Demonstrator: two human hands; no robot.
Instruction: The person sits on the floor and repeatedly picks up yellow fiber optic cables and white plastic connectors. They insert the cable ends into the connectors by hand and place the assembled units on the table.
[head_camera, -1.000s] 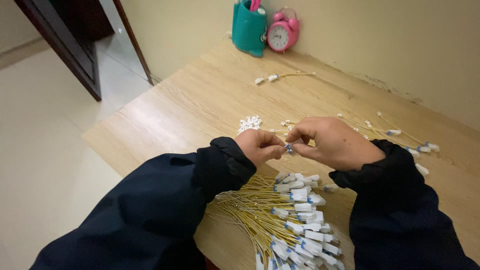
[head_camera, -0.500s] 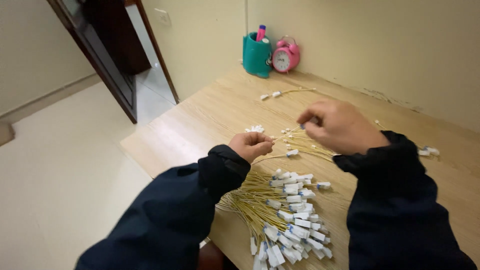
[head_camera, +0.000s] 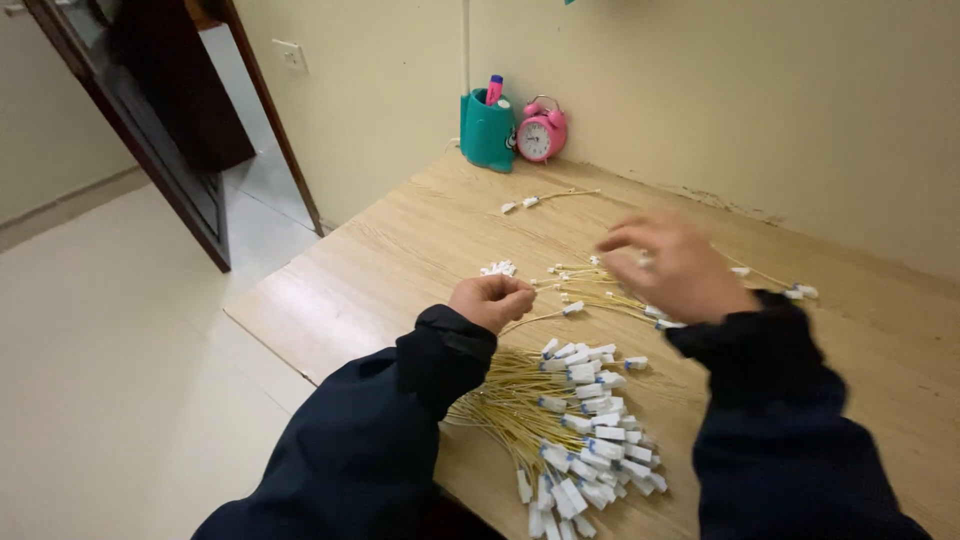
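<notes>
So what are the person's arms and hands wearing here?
Both arms are covered in long, dark navy sleeves of a soft, jacket-like fabric with gathered cuffs at the wrists. The left hand and right hand are bare: no gloves, rings or watch show.

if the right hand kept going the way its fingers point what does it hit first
Probably the small spread of yellow cables with white connectors just left of the right hand; its fingers point left and slightly down, though motion blur leaves height unclear.
</notes>
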